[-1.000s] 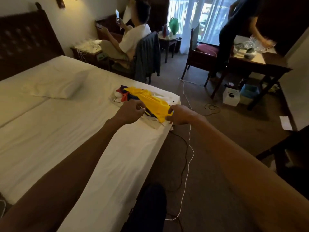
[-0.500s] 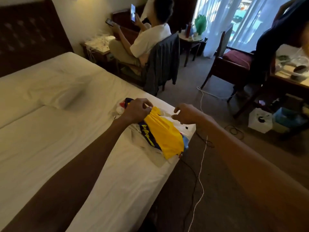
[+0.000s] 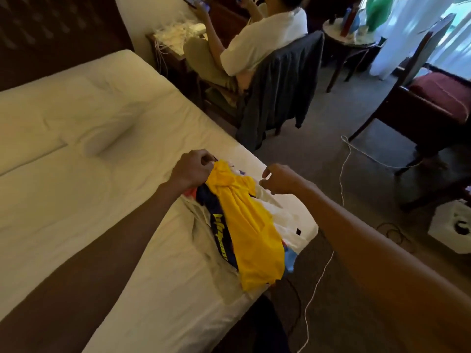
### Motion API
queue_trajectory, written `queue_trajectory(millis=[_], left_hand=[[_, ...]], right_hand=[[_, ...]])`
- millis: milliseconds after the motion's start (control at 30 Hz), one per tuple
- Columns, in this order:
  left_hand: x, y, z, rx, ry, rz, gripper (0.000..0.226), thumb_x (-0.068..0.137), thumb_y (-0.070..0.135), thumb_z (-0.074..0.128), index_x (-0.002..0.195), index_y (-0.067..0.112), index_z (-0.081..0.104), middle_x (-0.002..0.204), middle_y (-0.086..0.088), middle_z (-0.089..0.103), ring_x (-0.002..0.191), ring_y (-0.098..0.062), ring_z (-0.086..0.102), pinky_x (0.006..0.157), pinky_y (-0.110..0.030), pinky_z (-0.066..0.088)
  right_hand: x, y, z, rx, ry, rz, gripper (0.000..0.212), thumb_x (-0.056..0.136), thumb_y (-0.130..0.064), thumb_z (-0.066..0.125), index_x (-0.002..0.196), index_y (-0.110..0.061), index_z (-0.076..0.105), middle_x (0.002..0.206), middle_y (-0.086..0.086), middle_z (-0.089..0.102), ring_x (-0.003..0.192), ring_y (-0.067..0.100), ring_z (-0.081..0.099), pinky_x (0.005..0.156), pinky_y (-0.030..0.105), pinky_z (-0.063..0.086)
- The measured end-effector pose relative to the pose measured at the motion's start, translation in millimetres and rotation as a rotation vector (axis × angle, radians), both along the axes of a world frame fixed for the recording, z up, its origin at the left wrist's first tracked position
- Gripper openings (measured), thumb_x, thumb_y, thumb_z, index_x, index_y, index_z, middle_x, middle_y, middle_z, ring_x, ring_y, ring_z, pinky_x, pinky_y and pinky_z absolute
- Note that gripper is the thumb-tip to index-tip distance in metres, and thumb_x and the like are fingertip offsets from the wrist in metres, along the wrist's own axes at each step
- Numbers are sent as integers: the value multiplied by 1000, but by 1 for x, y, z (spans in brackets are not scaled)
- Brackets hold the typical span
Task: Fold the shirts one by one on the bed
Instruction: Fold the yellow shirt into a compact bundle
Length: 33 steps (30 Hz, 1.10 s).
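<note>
1. Just below the camera, a dark shape [image 3: 257,327] stands against the side of the bed [image 3: 76,225]; what it is cannot be told. A white cable [image 3: 316,289] trails across the carpet beside it.
2. Two bare forearms reach out over the bed's right edge.
3. Between them lies a heap of clothes at the bed's near corner. On top is the yellow shirt [image 3: 249,230], crumpled and stretched lengthwise, its near end hanging over the mattress edge. Under it show a navy garment with yellow lettering [image 3: 219,230], a white garment [image 3: 288,225] and a scrap of light blue cloth [image 3: 289,258].
4. At the shirt's far end the left hand [image 3: 191,171] has its fingers clamped on a bunch of yellow fabric.
5. Near it, the right hand [image 3: 277,178] hovers over the white garment, its fingers loosely curled and apart, holding nothing.
6. Farther up the bed rests a white pillow [image 3: 102,118], with a dark headboard [image 3: 51,34] behind.
7. Beyond the bed a seated person in a white shirt [image 3: 262,39] holds a phone [image 3: 196,2]; a dark jacket [image 3: 280,85] hangs over the chair back.
8. To the right stand a red-cushioned chair [image 3: 438,95], a round side table [image 3: 351,39] and white curtains [image 3: 407,34].
</note>
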State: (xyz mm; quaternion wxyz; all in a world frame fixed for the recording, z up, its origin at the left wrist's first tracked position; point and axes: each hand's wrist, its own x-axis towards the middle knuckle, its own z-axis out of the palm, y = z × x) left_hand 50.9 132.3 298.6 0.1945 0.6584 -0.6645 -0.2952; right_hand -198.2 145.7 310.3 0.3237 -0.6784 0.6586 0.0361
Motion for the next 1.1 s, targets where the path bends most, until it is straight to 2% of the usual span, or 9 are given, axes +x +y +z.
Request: queue_trajectory(millis=[333,467,600,733,800,900,967,1033,1100], left_hand=[[-43,-115,-152,302,98,281,22,100,30,57,113,14,65,103,-7,65,85,-25,62,67,-32,43],[-53,-145,-230,426,66,318,46,101,32,57,140,13,47,137,-12,53,118,-30,57,91,-43,50],[-49,-173,-283,430,-48,244,65,100,29,59,156,16,28,161,-12,26,145,-32,33,111,-43,36],[-44,-205,-322,459,-128,105,76,99,22,62,160,25,16,167,-5,3,148,-30,27,109,-42,37],[-40,-216,-341,506,-176,74,80,97,24,65,160,25,16,167,-7,10,143,-32,34,108,-44,39],[-31,-220,-361,479,-224,91,57,94,26,68,146,17,45,145,-13,49,129,-34,48,95,-41,44],[-23,-218,-367,384,-189,124,25,94,27,68,114,11,68,110,-8,65,101,-26,59,73,-32,40],[-12,-212,-362,333,-73,122,21,93,31,69,84,12,72,78,-3,63,73,-16,57,62,-29,35],[-2,-202,-342,355,30,104,23,92,33,70,74,19,69,63,8,58,60,-3,53,58,-21,34]], right_hand=[[-16,-169,-145,221,-62,217,35,97,-24,59,125,-4,58,121,16,61,108,31,59,95,40,50],[-21,-212,-222,244,-101,262,33,96,-22,60,124,-6,57,121,16,61,106,31,60,88,38,50],[-16,-238,-289,255,-156,304,39,94,-21,62,131,-15,52,124,11,58,95,20,54,77,28,43],[-4,-249,-343,240,-194,354,43,93,-24,66,133,-16,53,119,12,64,107,28,61,87,36,50],[3,-252,-363,256,-228,348,50,92,-27,68,138,-18,51,123,12,63,114,28,59,94,38,49],[14,-255,-384,243,-275,344,62,91,-29,70,146,-18,43,133,12,58,122,28,55,97,36,45],[20,-256,-393,203,-293,372,71,88,-31,72,149,-19,37,142,14,50,128,31,49,101,41,42],[28,-256,-394,194,-307,416,79,85,-33,75,151,-21,34,148,15,41,135,33,40,106,43,37],[38,-253,-388,188,-308,470,81,81,-37,78,150,-23,37,150,15,36,138,34,34,110,45,34]])
